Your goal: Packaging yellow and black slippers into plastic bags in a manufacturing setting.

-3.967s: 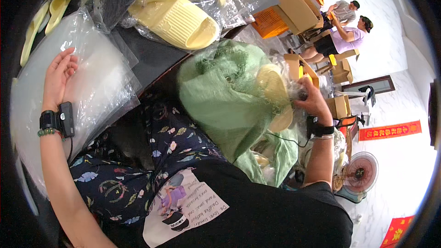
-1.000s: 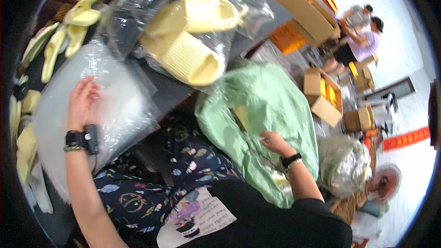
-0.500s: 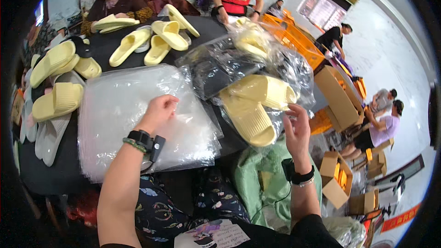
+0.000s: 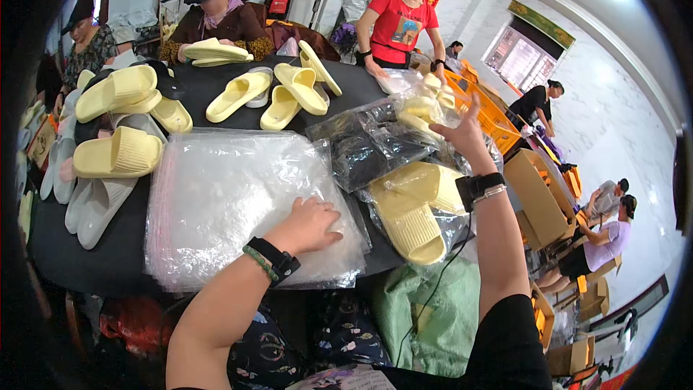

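Note:
My left hand [image 4: 309, 225] lies on a stack of clear plastic bags [image 4: 224, 188], fingers loosely apart. My right hand [image 4: 465, 133] is raised, empty, with thumb and fingers spread, above the bagged slippers. A pair of pale yellow slide slippers [image 4: 408, 227] rests in clear plastic just right of the stack. Behind it lies crumpled clear plastic [image 4: 375, 137] with another yellow slipper [image 4: 420, 110] in it. More loose yellow slippers [image 4: 299, 87] stand past the stack, and yellow and grey slippers [image 4: 119, 153] are heaped to its left.
The table [image 4: 83, 267] is covered in black. A green sack [image 4: 433, 310] stands at its front edge, by my right arm. Across the table, a person in red [image 4: 404, 25] handles bags beside an orange crate [image 4: 498, 123]; another person [image 4: 216, 22] holds slippers. Cardboard boxes [image 4: 538, 198] stand at right.
My view has tilted up and shifted. My left hand has moved right and nearer across the bag stack, its fingers opening out. My right hand has reached farther forward over the bagged slippers.

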{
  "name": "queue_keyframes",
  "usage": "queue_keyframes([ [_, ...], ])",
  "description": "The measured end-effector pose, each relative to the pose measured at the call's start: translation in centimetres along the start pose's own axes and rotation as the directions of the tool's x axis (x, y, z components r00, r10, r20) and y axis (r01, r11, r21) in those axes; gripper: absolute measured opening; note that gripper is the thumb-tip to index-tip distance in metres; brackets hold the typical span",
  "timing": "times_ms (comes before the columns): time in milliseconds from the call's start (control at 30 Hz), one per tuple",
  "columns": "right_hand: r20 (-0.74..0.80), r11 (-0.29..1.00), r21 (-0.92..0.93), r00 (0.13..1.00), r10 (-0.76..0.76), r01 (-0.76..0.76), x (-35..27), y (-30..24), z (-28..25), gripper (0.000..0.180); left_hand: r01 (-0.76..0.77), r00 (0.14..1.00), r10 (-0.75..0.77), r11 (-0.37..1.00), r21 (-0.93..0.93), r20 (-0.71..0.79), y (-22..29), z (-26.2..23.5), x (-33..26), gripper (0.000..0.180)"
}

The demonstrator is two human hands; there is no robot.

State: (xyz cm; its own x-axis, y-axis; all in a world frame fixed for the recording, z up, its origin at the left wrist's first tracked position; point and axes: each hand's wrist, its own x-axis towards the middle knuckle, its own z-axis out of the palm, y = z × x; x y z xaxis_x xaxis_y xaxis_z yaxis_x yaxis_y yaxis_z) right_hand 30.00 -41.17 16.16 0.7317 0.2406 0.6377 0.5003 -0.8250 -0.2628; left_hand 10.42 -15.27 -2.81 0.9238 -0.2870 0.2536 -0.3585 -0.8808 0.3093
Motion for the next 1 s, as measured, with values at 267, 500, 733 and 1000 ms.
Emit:
queue_keyframes([
  [267,0.302,0.660,0.648,0.924,0.235,-0.380,2.8,4.1,2.7,0.032,-0.010,0.993,0.013,1.000,-0.021,0.120,0.5,0.5,0.2,0.047],
  [500,-0.021,0.264,0.965,0.996,0.083,-0.001,6.0,0.1,-2.3,0.016,-0.002,0.991,0.009,0.998,-0.059,0.131,-0.1,1.1,-0.2,0.046],
  [733,-0.193,0.169,0.960,0.965,-0.176,0.223,5.3,-7.7,-7.9,0.029,-0.007,0.992,0.020,0.994,-0.109,0.121,0.6,-0.3,0.1,0.045],
  [1000,-0.218,0.010,0.974,0.942,-0.254,0.228,1.2,-15.1,-5.4,0.032,0.137,0.929,-0.162,0.986,-0.096,-0.334,0.4,-7.5,-2.8,0.032],
])
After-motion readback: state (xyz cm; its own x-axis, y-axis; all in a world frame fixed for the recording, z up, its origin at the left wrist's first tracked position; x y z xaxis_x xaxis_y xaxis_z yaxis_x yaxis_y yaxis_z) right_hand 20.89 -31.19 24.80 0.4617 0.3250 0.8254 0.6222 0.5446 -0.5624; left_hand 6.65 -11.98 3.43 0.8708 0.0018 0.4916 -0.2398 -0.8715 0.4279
